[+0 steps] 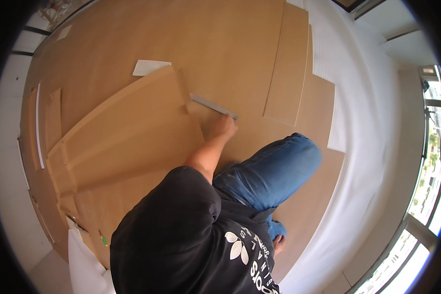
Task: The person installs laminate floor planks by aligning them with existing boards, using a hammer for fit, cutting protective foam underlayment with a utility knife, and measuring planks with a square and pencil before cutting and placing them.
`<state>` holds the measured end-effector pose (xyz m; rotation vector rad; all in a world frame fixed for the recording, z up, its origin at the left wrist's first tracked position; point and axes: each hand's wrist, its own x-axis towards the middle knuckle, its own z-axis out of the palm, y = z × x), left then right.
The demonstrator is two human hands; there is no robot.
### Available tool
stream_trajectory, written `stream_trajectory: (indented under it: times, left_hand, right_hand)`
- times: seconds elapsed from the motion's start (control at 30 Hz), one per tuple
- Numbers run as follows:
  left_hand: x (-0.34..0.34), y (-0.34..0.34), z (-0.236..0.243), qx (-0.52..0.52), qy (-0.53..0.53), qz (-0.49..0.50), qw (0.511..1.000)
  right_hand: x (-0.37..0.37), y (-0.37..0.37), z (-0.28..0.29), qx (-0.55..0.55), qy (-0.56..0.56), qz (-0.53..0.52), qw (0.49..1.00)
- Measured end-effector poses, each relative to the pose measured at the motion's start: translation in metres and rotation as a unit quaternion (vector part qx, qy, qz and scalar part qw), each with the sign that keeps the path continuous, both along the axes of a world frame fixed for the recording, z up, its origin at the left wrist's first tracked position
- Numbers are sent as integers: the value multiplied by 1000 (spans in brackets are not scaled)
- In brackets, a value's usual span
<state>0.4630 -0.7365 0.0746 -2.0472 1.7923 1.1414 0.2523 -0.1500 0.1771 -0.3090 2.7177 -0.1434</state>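
Note:
My left hand grips the near right end of a long grey flat bar, which lies angled on brown board. Just left of it is a large creased brown sheet with folded edges. My bent knee in blue jeans rests to the right of that hand. Low on the right, what appears to be my right hand shows only partly beside the jeans, mostly hidden by my body, its finger shape unclear.
Board strips lie at upper right beside white sheeting. A white piece sits above the creased sheet. Narrow strips lie at left; a small green tool is lower left. Windows line the right.

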Motion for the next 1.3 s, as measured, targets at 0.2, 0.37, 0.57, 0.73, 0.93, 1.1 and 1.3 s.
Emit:
stream_trajectory:
  times: [0.2, 0.37, 0.57, 0.73, 0.93, 1.1, 1.3]
  left_hand:
    - [-13, 14, -10, -6, -8, -345, 939]
    - [90, -18, -33, 50, -145, -591, 792]
    - [226, -16, 5, 33, -214, -723, 655]
    - [296, 68, 148, 91, -252, -735, 623]
    - [412, 273, 136, 184, -213, -695, 661]
    - [269, 352, 77, 290, -125, -635, 705]
    - [211, 268, -14, 144, 59, -491, 857]
  right_hand:
    - [-1, 4, -2, -2, -24, 14, 1000]
    - [-8, 24, -10, 26, -39, -19, 999]
    - [-25, 25, -13, 35, -42, 19, 998]
    - [-49, 17, -5, 73, -56, 75, 993]
    - [-73, 11, -24, 105, -76, 101, 986]
    - [-113, 20, -54, 53, -100, 144, 983]
    - [-117, 2, -48, 36, -153, 159, 975]
